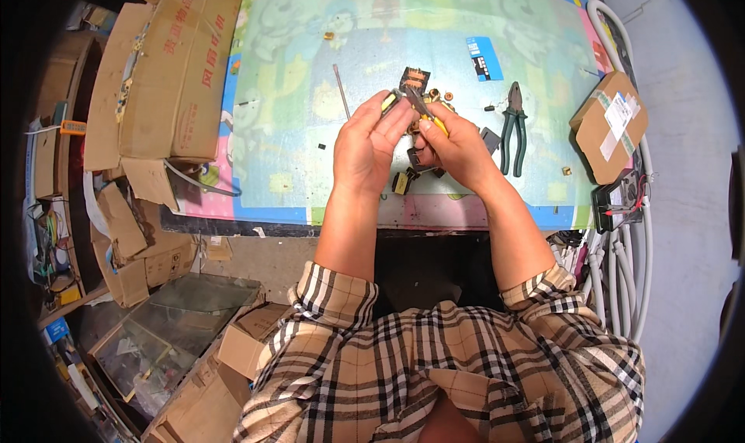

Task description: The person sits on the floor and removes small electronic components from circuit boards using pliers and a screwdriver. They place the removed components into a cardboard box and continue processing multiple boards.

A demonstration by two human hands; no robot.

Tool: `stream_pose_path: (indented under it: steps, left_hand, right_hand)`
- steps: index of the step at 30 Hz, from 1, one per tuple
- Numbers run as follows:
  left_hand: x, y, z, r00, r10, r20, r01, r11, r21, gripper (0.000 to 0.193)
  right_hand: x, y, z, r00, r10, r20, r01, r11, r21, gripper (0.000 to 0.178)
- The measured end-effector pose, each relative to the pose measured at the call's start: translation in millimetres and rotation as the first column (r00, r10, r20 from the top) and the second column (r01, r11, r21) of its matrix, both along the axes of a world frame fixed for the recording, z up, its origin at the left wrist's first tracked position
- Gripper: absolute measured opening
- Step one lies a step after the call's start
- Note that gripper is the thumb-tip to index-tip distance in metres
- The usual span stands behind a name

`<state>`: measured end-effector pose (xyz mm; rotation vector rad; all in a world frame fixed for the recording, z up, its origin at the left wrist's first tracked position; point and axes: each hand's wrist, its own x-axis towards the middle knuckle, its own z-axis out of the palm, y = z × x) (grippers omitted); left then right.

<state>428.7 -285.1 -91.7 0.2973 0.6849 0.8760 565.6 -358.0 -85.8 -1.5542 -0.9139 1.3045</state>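
My left hand (363,152) is closed around a small part with a black and yellow-green body (389,102), its exact kind hard to make out. In my right hand (462,148) is a small pair of pliers or cutters with yellow grips (439,123). The tool's dark jaws meet the part close to my left fingertips. Just beyond them lies a black component with copper windings (416,78). Several small copper-coloured and black parts lie around and partly beneath my right hand, among them a yellow and black coil part (401,182).
Green-handled pliers (511,136) lie to the right, below a blue card (485,59). A thin screwdriver (341,90) lies left of my hands. A large cardboard box (167,78) stands at the table's left; a smaller carton (613,129) sits at the right edge beside white hoses (648,257).
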Motion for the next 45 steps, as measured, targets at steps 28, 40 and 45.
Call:
stream_pose_path:
  steps: [28, 40, 45]
  left_hand:
    - [-10.6, -1.7, -1.4, 0.95, -0.177, -0.257, 0.148, 0.981, -0.126, 0.051]
    - [-9.2, -1.4, -1.5, 0.946, -0.201, -0.254, 0.154, 0.969, -0.194, 0.051]
    - [-10.1, -1.2, -5.5, 0.955, -0.211, -0.208, 0.166, 0.962, -0.216, 0.048]
  right_hand:
    - [-2.4, -0.1, -4.7, 0.951, -0.035, 0.308, 0.016, 0.998, 0.063, 0.02]
    - [-3.0, 0.0, 4.4, 0.911, 0.015, 0.412, -0.044, 0.997, 0.06, 0.02]
    - [-4.2, 1.5, 10.2, 0.908, 0.02, 0.418, -0.051, 0.997, 0.064, 0.02]
